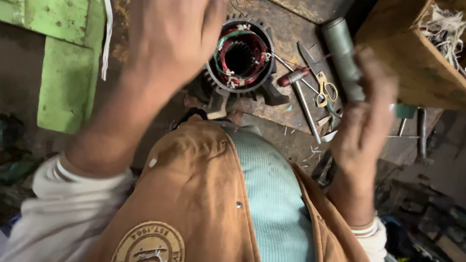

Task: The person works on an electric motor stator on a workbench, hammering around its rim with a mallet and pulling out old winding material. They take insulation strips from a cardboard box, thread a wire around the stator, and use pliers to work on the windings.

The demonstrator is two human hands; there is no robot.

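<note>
My right hand (pixel 361 121) is wrapped around a grey-green metal cylinder (pixel 342 56), gripped at its lower end and raised above the right side of the workbench (pixel 291 24). It looks solid, stiff and heavy for its size, and smooth enough to slip, so I judge a full fist low on the shaft the safest hold. My left hand (pixel 167 43) hovers blurred over the motor stator (pixel 240 56), fingers loosely spread and holding nothing I can see. The stator stands near the bench's middle, its dark finned iron housing full of red and green copper windings; that wire I judge delicate, the casing weighty. Just right of it lie a red-handled tool (pixel 293 77) and yellow-handled scissors (pixel 323 90). At the right edge a wooden box (pixel 412 58) holds pale fibrous scraps (pixel 444 31).
</note>
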